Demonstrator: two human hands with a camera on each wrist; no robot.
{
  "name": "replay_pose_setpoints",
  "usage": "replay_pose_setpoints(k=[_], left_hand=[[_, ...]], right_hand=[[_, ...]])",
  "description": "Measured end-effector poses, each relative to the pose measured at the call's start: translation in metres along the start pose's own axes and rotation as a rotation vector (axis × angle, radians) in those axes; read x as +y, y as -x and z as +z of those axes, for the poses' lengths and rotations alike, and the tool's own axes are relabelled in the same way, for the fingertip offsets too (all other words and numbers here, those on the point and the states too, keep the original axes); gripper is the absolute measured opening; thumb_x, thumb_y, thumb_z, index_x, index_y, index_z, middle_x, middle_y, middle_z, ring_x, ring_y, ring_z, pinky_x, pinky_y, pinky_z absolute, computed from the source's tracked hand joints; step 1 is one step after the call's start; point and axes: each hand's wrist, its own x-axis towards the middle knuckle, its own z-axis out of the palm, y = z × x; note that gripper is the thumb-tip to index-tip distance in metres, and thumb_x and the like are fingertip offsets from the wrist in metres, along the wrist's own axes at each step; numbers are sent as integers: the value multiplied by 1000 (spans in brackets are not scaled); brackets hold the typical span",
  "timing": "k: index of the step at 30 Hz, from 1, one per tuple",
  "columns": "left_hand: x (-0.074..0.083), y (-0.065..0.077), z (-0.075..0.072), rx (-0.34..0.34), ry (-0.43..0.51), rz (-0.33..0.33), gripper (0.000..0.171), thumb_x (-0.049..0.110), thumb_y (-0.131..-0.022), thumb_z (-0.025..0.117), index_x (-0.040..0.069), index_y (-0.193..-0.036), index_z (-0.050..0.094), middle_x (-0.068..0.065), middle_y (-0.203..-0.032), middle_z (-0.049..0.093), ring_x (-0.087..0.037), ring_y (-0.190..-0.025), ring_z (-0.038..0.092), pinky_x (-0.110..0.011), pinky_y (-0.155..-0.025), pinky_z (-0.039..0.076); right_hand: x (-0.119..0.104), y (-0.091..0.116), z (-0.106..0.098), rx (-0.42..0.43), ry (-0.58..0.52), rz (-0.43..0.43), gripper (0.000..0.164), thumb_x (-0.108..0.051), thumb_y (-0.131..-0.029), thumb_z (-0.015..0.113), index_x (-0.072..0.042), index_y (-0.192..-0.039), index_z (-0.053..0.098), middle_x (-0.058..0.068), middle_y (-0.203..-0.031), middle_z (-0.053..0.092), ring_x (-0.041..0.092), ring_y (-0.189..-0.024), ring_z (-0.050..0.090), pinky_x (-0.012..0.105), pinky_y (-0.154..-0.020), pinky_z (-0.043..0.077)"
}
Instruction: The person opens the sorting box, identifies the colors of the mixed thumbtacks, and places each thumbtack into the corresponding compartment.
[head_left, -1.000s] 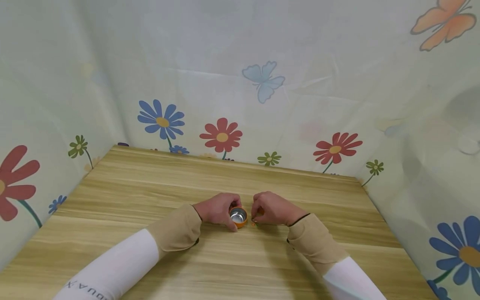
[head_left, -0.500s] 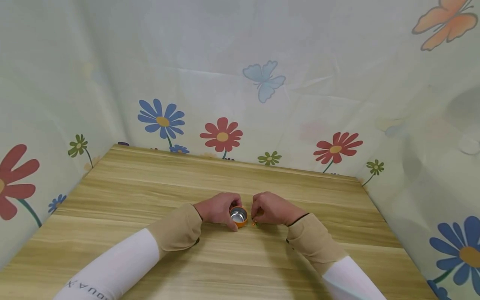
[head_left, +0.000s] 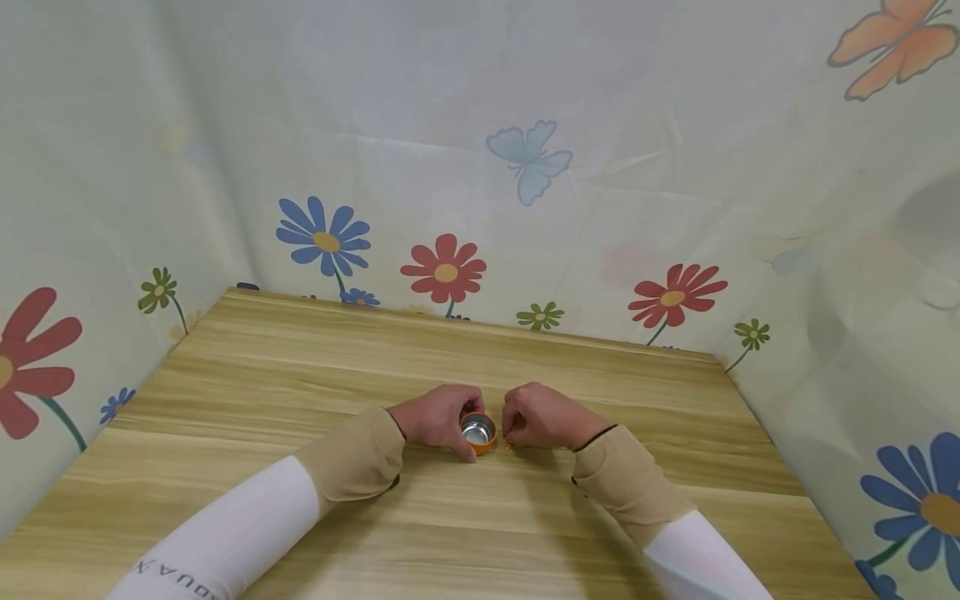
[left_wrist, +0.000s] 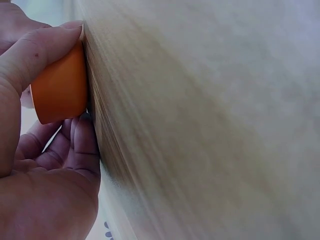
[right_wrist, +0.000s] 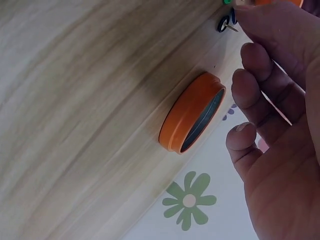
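My left hand grips a small round orange tin standing on the table, thumb on the near side and fingers round the far side. Its silver inside faces up; the left wrist view shows its orange wall between thumb and fingers. Just right of it, my right hand is bent down to the tabletop. Thumb and forefinger pinch at a blue thumbtack, partly hidden by the thumb. A dark-rimmed thumbtack lies beside them, its pin showing, with a green one at the frame's edge.
An orange ring-shaped lid lies on the table near the right hand's loosely curled fingers, mostly hidden by that hand in the head view. The wood-grain table is enclosed by flower-printed cloth walls.
The right fingertips shift slightly among the small thumbtacks, which lie a little differently. The left hand and the tin stay in place.
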Motion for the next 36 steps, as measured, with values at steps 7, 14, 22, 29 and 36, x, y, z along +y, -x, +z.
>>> replay_pose_setpoints(k=[7,14,22,29,36], left_hand=[[0,-1,0,-7,13,-15,51,20,-59,90,13,-93,52,3,-87,57,-10,-77,53,-23,-68,44],[-1,0,0,2,12,4,51,21,-59,89,13,-92,52,3,-86,57,-10,-77,54,-23,-68,44],[2,1,-1,-10,23,-7,50,19,-60,89,12,-94,53,1,-88,58,-13,-79,55,-23,-69,45],[4,2,-2,-16,32,-12,50,18,-61,89,11,-95,53,0,-89,58,-15,-81,55,-23,-69,45],[2,2,-2,-8,29,-8,50,18,-60,89,11,-94,53,1,-88,58,-15,-80,55,-23,-69,45]], right_hand=[[-2,-1,1,-15,-2,31,13,-7,-78,67,-18,-73,65,-12,-71,53,1,-64,49,20,-61,43],[-4,-3,0,-26,6,46,14,-6,-80,65,-19,-74,65,-13,-72,52,1,-64,49,20,-61,43],[-3,-4,3,-26,18,65,14,-7,-82,66,-19,-74,64,-13,-71,52,1,-63,49,21,-60,43],[0,-3,7,-4,103,46,15,-8,-84,63,-18,-74,61,-12,-71,48,2,-63,46,21,-60,42],[-3,-2,7,9,131,54,12,-8,-86,63,-16,-76,62,-10,-73,47,5,-66,46,24,-62,43]])
